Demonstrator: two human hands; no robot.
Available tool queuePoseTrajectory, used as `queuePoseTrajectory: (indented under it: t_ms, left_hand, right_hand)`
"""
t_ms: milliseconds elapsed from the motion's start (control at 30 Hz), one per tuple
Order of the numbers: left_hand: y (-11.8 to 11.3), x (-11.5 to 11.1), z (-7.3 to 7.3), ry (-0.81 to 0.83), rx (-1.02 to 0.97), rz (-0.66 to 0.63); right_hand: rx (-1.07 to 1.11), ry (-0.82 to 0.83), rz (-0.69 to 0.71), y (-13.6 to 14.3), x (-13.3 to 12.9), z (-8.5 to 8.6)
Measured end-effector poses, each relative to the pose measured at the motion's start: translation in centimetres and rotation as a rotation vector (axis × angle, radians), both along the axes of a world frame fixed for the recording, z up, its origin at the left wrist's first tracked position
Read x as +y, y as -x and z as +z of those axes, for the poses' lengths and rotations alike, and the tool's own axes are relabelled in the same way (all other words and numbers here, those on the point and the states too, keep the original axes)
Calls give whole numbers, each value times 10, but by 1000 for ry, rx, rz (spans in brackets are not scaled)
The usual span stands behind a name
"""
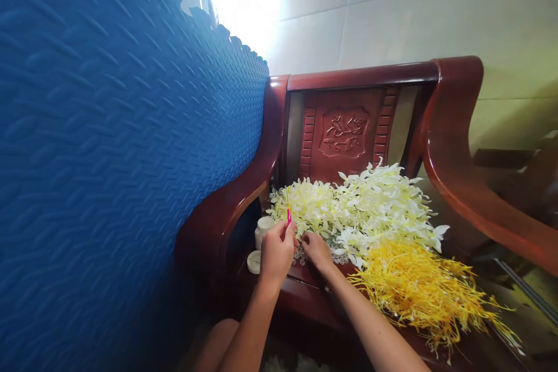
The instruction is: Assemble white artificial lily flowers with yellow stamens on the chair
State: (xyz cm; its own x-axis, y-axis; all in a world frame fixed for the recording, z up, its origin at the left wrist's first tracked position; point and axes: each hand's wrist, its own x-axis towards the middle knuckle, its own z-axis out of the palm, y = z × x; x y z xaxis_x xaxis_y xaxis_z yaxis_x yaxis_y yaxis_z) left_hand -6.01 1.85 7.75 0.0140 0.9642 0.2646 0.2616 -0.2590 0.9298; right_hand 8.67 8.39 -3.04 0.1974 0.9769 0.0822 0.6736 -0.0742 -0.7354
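My left hand is closed on a small pink item, with a thin yellow-tipped stem rising above it. Just to its right, my right hand has its fingers bent together near some small clear pieces; what they hold, if anything, is too small to name. Behind both hands, a heap of white flowers lies on the wooden chair seat. A pile of yellow strands spreads at the right, beyond my right forearm. A white jar stands left of my left hand, and a round white lid lies before it.
The dark red wooden chair has a carved backrest and curved armrests on both sides. A blue textured foam mat stands upright along the left. Behind the chair is a tiled wall.
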Motion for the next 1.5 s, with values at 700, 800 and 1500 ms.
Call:
queuePoseTrajectory:
  t_ms: [700, 800, 1500]
  left_hand:
    - [-9, -20, -17, -6, 386, -74]
    - [-11, -22, -18, 6, 423, -89]
    - [-24, -28, -19, -64, 264, -179]
  right_hand:
    - [1224, -107, 202, -32, -65, 106]
    - [1320, -140, 207, -39, -69, 108]
    - [1416, -53, 211, -45, -88, 115]
